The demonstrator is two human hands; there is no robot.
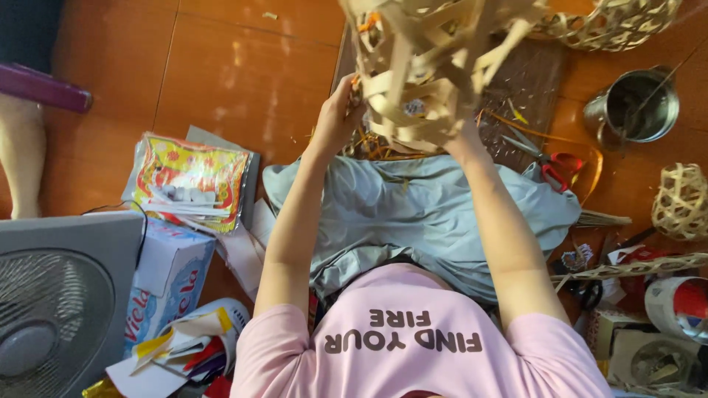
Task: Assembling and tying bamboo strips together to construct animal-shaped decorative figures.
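Fingers (346, 99) of both hands curled around an openwork lattice (420, 81) of flat, pale bamboo strips (right hand (461, 140) mostly hidden)

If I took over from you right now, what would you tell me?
Left hand grips the left edge of the half-woven basket of flat tan strips, held up over the lap. Right hand supports it from below on the right; its fingers are hidden.
The lattice is partly woven; loose strip ends still stick out.
Red-handled scissors lie on the floor to the right, beside a metal cup and a small woven ball.
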